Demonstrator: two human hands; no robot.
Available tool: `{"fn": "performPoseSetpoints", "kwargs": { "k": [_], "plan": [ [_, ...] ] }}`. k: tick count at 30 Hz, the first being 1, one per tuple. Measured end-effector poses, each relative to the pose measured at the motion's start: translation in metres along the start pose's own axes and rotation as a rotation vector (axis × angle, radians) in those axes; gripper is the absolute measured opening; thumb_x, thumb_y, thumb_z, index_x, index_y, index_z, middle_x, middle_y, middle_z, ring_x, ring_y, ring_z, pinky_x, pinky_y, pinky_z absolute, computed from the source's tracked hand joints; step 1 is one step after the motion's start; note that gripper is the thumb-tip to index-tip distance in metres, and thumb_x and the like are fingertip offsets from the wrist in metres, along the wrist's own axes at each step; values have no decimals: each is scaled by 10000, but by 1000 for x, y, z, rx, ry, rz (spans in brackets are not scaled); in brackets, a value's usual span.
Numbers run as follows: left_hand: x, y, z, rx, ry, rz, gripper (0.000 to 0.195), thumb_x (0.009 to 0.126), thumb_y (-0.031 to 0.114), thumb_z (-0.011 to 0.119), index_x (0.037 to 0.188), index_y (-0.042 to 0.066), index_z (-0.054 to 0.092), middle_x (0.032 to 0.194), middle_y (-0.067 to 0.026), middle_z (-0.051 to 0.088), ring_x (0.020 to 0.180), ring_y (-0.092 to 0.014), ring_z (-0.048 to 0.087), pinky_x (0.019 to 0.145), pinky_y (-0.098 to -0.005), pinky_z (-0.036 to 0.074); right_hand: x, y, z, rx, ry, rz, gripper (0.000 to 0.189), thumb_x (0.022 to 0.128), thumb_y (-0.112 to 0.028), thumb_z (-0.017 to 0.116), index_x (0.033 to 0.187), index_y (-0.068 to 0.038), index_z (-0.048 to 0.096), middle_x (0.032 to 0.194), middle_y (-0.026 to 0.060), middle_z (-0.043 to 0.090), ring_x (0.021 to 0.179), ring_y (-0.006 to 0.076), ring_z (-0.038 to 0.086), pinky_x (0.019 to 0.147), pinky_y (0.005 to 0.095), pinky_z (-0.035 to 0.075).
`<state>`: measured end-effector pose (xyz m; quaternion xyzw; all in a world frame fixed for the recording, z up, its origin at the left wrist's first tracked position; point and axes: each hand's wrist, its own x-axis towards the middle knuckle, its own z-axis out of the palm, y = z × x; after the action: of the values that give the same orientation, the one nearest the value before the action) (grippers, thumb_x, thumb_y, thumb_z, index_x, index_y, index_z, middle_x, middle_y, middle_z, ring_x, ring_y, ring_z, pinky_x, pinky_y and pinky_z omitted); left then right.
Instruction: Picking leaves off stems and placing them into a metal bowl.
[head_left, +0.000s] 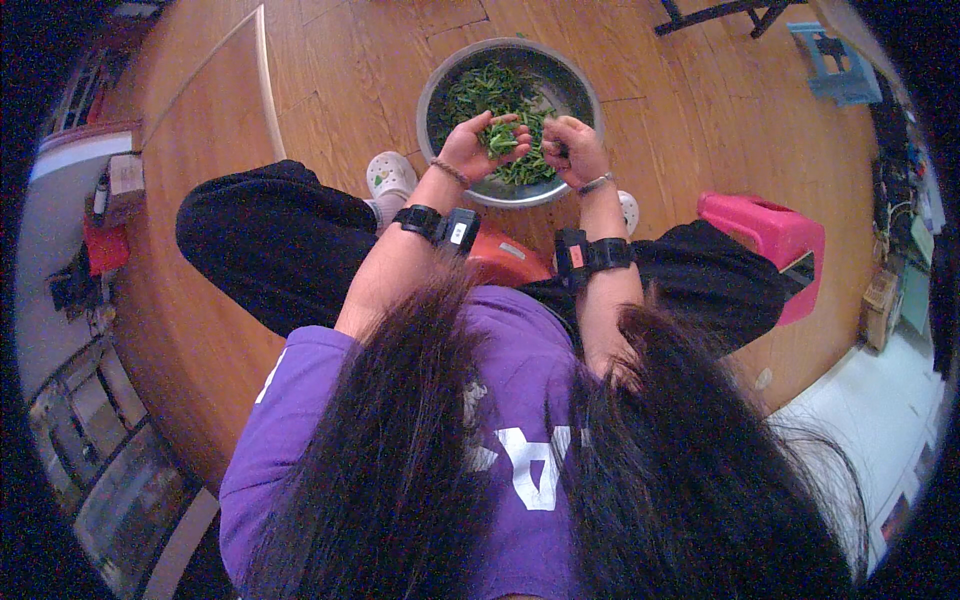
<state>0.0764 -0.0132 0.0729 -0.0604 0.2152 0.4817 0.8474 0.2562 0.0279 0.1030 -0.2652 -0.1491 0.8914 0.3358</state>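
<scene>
A wide metal basin (587, 71) stands on the wooden floor before me, with cut green leafy vegetables (491, 88) spread over its bottom. Above its left part, my left hand (480, 146) is palm up, its fingers curled around a small bunch of greens (501, 140). My right hand (576, 150) is over the basin's right side, beside the left hand but apart from it. Its fingers are curled in; a small dark bit shows near them, too blurred to name.
A pink plastic container (780, 225) stands by my right knee. Further right are a blue plastic stool (844, 75) and a cardboard box (879, 307). White clogs (391, 174) are near the basin. An orange-red object (506, 259) lies between my legs.
</scene>
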Motion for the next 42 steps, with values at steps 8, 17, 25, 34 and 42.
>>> {"fn": "performPoseSetpoints", "kwargs": {
  "k": [8, 17, 25, 34, 42],
  "plan": [
    [6, 2, -10, 64, 10, 47, 385, 842, 269, 276, 1044, -22, 428, 1014, -150, 485, 909, -262, 482, 822, -379, 377, 18, 43, 22, -1435, 214, -303, 296, 604, -213, 596, 841, -38, 571, 747, 119, 576, 689, 213, 560, 650, 293, 438],
    [1, 0, 7, -17, 16, 47, 408, 848, 270, 258, 1060, -50, 396, 1020, -189, 470, 929, -299, 468, 820, -394, 385, 7, 14, 11, -299, 217, 7, 233, 653, -188, 592, 799, -11, 553, 750, 78, 574, 665, 162, 544, 630, 256, 432],
    [3, 0, 0, -94, 62, 149, 428, 850, 271, 224, 1076, -58, 377, 1089, -215, 423, 1019, -316, 404, 902, -406, 296, 15, 45, 26, -1671, 190, -526, 307, 626, -233, 611, 866, -50, 555, 816, 135, 563, 737, 262, 546, 682, 299, 428],
    [-13, 0, 26, -158, -146, 72, 457, 850, 302, 184, 1079, -53, 359, 1064, -233, 429, 1009, -341, 404, 875, -459, 296, -7, 6, 24, 244, -187, -2, 203, 781, -174, 413, 885, -24, 501, 735, 42, 514, 478, 62, 393, 363, 149, 274],
    [-9, 2, 10, 44, -156, -72, 421, 841, 296, 275, 1077, -26, 410, 1068, -163, 460, 983, -290, 439, 868, -408, 319, 0, 11, 38, -1372, 213, -378, 260, 663, -232, 563, 848, -49, 569, 753, 119, 578, 656, 231, 567, 593, 294, 457]
  ]
}}
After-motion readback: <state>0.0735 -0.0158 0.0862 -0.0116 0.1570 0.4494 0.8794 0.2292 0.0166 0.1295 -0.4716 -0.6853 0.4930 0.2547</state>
